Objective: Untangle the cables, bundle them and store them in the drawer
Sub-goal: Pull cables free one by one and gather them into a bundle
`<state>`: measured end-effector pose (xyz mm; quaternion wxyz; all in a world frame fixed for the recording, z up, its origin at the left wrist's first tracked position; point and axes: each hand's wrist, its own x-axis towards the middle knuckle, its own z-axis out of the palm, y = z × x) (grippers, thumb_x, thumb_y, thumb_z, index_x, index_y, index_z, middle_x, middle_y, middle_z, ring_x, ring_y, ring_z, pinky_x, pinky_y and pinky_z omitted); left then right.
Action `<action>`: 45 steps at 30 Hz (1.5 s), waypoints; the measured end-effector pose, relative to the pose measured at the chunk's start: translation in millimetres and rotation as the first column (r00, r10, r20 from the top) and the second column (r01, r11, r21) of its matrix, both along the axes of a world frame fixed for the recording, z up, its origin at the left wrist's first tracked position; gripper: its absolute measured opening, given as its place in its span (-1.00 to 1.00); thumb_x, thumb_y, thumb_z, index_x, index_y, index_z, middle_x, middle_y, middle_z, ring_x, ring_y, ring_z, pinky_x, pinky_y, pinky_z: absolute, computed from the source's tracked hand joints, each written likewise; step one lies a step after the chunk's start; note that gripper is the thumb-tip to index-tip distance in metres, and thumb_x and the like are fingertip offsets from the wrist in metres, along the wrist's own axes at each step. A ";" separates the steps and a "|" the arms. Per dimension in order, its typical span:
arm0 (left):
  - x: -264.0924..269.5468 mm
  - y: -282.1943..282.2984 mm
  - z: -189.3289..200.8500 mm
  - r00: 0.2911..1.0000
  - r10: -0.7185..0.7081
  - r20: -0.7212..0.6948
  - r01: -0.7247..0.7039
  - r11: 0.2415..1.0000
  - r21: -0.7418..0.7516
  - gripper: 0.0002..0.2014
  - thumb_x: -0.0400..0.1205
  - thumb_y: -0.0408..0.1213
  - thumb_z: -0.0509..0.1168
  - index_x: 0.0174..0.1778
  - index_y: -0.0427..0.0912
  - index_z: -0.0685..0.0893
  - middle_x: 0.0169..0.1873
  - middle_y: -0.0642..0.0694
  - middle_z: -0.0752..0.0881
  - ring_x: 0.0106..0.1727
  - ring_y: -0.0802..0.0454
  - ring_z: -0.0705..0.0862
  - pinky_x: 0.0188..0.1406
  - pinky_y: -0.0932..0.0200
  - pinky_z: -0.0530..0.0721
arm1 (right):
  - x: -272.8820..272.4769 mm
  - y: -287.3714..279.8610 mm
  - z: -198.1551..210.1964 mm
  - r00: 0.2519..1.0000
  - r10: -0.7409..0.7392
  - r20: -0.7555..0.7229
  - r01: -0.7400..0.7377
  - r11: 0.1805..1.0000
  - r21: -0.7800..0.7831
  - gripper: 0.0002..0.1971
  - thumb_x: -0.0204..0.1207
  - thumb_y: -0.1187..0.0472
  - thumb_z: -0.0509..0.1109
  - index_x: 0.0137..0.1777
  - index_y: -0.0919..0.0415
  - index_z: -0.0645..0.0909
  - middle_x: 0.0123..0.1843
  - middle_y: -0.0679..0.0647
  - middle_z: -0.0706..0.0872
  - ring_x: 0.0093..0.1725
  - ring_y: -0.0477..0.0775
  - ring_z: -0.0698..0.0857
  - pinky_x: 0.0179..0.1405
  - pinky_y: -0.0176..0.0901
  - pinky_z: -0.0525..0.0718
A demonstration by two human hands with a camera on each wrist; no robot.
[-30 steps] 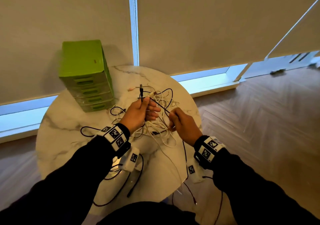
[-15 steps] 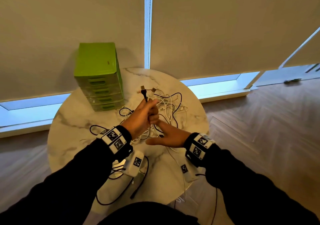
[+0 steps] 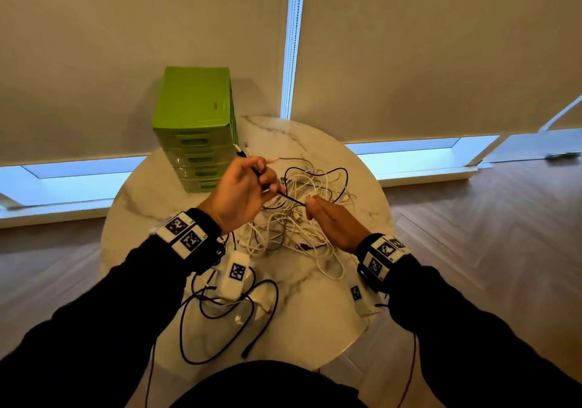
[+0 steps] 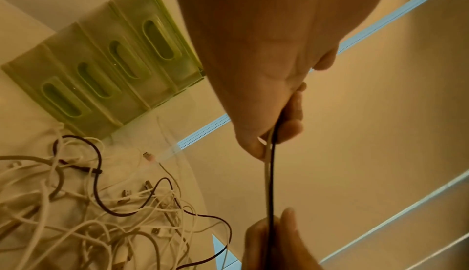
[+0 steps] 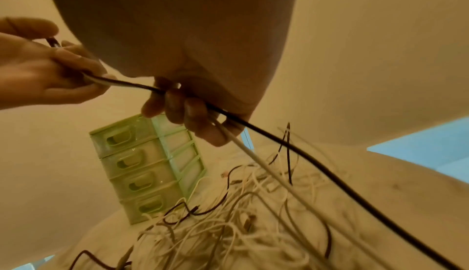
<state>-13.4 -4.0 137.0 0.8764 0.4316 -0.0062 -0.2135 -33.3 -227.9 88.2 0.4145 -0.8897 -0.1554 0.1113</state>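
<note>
Cables (image 3: 302, 215) tangled mid-frame on tabletop (image 3: 315, 322); left hand (image 3: 239, 193) and right hand (image 3: 330, 222) both pinch black cable (image 4: 271, 184) plus a white strand. Light, limp, snag-prone; grip near plug.

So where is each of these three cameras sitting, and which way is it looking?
Head: worn on the head, looking down at the round table, both hands and dark sleeves.
Left wrist: under the left hand, looking along it at the black cable and green drawer unit; right fingertips show below.
Right wrist: under the right hand, facing the cable pile; the left hand shows at left.
All three share the drawer unit, black cable and pile.
</note>
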 end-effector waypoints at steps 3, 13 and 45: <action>9.2 -6.2 1.1 0.997 0.074 -0.012 -0.074 0.997 0.000 -0.82 0.54 -0.04 0.18 -0.22 -0.03 0.37 -0.35 0.01 0.35 -0.32 0.05 0.36 0.00 0.00 0.50 | -9.3 16.8 -10.0 0.990 0.080 -0.115 -0.077 0.997 0.031 -0.64 0.83 -0.06 -0.01 -0.15 -0.05 0.49 -0.28 -0.15 0.54 -0.28 -0.18 0.51 -0.13 -0.23 0.49; 10.5 -17.8 -69.5 0.988 0.069 -0.137 0.004 0.882 0.472 -0.60 0.40 -0.03 0.42 -0.09 0.07 0.29 -0.32 0.10 0.39 -0.46 0.20 0.36 -0.41 0.22 0.35 | 6.8 -0.2 -80.9 0.895 0.129 -0.427 -0.228 0.955 -0.190 -0.64 0.80 -0.06 0.09 0.15 0.08 0.67 0.05 0.11 0.76 0.13 0.16 0.70 0.14 -0.01 0.57; -21.0 -30.4 -82.4 0.987 0.158 0.021 -0.148 0.861 0.487 -0.88 0.77 -0.30 0.23 -0.07 -0.05 0.58 -0.49 0.17 0.43 -0.44 0.19 0.34 -0.37 0.18 0.25 | 88.6 -23.3 19.9 0.968 0.226 0.104 -0.177 0.919 -0.351 -0.94 0.69 0.13 0.31 0.07 0.07 0.55 -0.11 0.05 0.75 -0.15 0.17 0.66 -0.11 0.09 0.63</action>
